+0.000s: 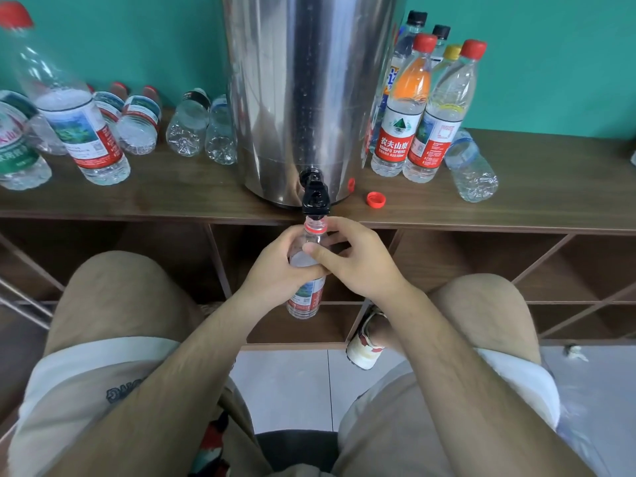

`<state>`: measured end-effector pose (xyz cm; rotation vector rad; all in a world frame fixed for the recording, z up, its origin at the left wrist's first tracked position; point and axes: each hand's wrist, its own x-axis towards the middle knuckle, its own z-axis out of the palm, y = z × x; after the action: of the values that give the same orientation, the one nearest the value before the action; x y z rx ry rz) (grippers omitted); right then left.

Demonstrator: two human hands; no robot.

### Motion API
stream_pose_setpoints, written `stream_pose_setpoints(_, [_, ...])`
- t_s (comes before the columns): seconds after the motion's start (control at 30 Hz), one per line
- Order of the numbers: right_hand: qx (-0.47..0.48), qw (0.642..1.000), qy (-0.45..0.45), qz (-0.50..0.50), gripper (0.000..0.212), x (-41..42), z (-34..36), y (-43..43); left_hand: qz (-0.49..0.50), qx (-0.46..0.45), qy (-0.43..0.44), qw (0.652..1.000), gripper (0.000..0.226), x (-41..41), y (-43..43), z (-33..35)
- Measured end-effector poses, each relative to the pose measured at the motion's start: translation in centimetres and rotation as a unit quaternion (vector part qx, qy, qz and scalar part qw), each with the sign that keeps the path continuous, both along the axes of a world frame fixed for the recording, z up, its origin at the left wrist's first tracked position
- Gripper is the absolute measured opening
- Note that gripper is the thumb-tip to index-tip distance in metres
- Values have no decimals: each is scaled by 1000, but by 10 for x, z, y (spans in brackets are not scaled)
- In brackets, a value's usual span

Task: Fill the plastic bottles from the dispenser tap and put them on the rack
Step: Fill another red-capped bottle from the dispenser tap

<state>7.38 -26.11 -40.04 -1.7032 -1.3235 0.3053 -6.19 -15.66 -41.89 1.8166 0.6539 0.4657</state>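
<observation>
Now, the bottle (305,297) hangs upright just under the black tap (315,197) of the steel dispenser (303,98), its open mouth almost touching the spout; the left hand (275,270) is wrapped round its body and the right hand (358,263) is curled round its shoulder, thumb pressed on the plastic. To fill well, I judge, keep the mouth square beneath the spout; hold with one hand and free the other for the tap; grip lightly, since thin plastic buckles and spills. How much water it holds I cannot tell. A red cap (375,199) lies on the desk (155,197); capped bottles (413,132) standing at the right look full; lying bottles (187,129) at the left look empty.
</observation>
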Motion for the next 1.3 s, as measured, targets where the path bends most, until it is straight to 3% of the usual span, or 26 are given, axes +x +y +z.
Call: stream_pose_setpoints(1.3, [-41,999,-3,1,30,9,-11,2,-10,7,45,999,70,1,0,-9])
